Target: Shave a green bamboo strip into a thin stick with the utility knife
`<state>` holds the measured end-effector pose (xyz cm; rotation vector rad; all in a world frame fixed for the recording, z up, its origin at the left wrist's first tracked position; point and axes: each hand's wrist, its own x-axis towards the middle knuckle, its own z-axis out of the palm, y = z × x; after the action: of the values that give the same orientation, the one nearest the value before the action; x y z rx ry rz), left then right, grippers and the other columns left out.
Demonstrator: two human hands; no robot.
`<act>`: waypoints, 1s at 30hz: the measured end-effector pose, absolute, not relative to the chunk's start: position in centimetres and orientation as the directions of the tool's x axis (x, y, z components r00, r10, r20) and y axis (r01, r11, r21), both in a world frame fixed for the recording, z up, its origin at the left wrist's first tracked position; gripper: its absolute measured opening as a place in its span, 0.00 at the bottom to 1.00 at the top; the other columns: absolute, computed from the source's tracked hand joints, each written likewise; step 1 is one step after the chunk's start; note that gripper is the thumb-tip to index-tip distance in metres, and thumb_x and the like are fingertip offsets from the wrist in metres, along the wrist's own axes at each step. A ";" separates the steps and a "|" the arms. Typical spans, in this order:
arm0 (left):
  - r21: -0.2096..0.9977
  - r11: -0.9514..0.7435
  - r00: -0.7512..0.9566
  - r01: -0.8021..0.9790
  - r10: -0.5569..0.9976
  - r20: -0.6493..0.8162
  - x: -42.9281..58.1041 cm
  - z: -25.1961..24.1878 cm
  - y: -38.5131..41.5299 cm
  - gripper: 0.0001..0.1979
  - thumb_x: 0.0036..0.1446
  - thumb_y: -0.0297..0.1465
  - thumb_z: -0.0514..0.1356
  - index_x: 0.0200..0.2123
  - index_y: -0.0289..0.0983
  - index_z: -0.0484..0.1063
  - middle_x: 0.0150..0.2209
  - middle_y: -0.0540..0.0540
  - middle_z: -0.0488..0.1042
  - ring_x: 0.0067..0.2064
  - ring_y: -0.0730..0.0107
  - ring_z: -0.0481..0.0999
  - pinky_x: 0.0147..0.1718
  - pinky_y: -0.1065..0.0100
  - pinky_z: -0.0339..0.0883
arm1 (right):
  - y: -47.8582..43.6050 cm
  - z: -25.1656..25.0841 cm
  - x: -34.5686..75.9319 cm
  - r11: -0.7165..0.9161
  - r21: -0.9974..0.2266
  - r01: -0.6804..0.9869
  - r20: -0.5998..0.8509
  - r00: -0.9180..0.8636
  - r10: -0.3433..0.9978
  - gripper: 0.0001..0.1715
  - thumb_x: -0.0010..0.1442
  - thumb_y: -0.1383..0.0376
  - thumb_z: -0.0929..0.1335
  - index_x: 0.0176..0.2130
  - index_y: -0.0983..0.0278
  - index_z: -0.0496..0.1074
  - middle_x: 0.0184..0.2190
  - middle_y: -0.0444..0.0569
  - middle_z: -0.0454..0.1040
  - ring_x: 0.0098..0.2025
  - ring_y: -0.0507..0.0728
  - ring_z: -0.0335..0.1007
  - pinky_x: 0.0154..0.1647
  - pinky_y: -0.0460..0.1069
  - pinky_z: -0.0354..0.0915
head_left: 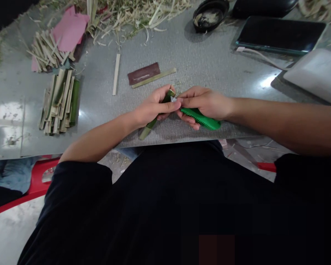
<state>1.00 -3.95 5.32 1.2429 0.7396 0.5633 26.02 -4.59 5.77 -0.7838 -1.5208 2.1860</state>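
Note:
My left hand (156, 105) is closed round a green bamboo strip (148, 129), whose pale lower end slants toward the table's front edge. In my right hand (204, 103) is a utility knife (202, 118) with a ribbed green handle. Its short blade (173, 99) meets the upper part of the strip, close to my left thumb. Just beyond my hands lie a dark red flat piece (143, 73) and a thin bamboo slat (154, 78) side by side. Another pale slat (116, 74) rests alone to their left.
A stack of bamboo strips (59, 103) sits at left, with thin pale sticks (48, 51) and pink paper (70, 29) behind it. Shavings (132, 16) cover the far edge. A black bowl (209, 16), a phone (281, 35) with a cable and a white object (317, 73) occupy the right.

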 end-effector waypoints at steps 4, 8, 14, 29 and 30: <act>0.961 0.275 0.626 -0.023 0.754 -0.201 0.9 5.7 -3.7 0.14 0.61 0.29 0.76 0.44 0.40 0.74 0.31 0.52 0.79 0.26 0.76 0.69 0.27 0.73 0.60 | -4.2 6.0 26.6 -0.336 -0.941 -0.028 -0.212 -0.726 0.654 0.24 0.93 0.58 0.69 0.40 0.61 0.80 0.24 0.48 0.76 0.20 0.56 0.73 0.20 0.49 0.74; 0.966 0.258 0.652 0.012 0.731 -0.203 0.9 5.7 -3.5 0.04 0.71 0.32 0.70 0.45 0.38 0.80 0.24 0.51 0.76 0.24 0.72 0.69 0.26 0.72 0.61 | -3.9 6.1 27.0 -0.269 -0.958 -0.104 -0.133 -0.669 0.731 0.27 0.94 0.53 0.72 0.39 0.60 0.78 0.23 0.46 0.73 0.20 0.56 0.73 0.23 0.49 0.73; 0.944 0.330 0.638 0.023 0.722 -0.268 1.1 6.2 -3.9 0.11 0.74 0.29 0.67 0.36 0.34 0.85 0.26 0.49 0.71 0.25 0.74 0.64 0.26 0.72 0.59 | -4.0 5.9 26.7 -0.230 -0.965 -0.125 -0.084 -0.684 0.725 0.30 0.90 0.47 0.76 0.37 0.59 0.79 0.21 0.44 0.72 0.19 0.55 0.70 0.22 0.49 0.72; 0.941 0.338 0.730 -0.005 0.645 -0.227 0.7 6.3 -3.2 0.07 0.58 0.31 0.74 0.33 0.37 0.79 0.24 0.55 0.64 0.22 0.78 0.61 0.24 0.73 0.58 | -4.2 5.8 27.0 -0.307 -0.951 0.026 -0.210 -0.783 0.585 0.30 0.91 0.46 0.77 0.41 0.64 0.83 0.27 0.48 0.78 0.21 0.53 0.77 0.22 0.46 0.74; 0.949 0.314 0.736 0.019 0.638 -0.226 0.7 6.4 -3.3 0.09 0.60 0.32 0.76 0.34 0.36 0.80 0.25 0.55 0.66 0.22 0.78 0.62 0.23 0.73 0.56 | -4.2 5.7 26.8 -0.300 -0.954 0.016 -0.200 -0.778 0.595 0.32 0.91 0.45 0.77 0.40 0.63 0.82 0.26 0.47 0.78 0.21 0.54 0.77 0.21 0.46 0.73</act>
<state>0.75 -3.28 6.43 1.1966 0.6543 0.4486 26.76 -4.22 5.68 -0.7661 -1.5728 2.1315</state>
